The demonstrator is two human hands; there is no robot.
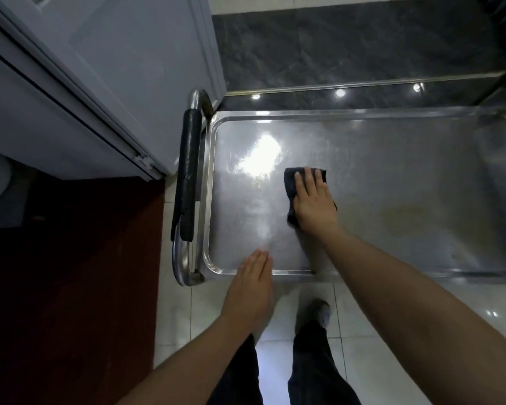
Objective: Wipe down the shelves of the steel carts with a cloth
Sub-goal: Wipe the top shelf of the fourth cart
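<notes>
One steel cart shelf (392, 176) fills most of the view, shiny with a raised rim and a faint yellowish stain toward its right side. Its padded black handle (187, 173) runs along the left end, next to a grey door (123, 71). Left hand (253, 285) lies flat with straight fingers over the shelf's near edge, by the near-left corner. Right hand (314, 204) presses flat on a dark cloth (292, 182), roughly mid-shelf, fingers spread out, not curled.
</notes>
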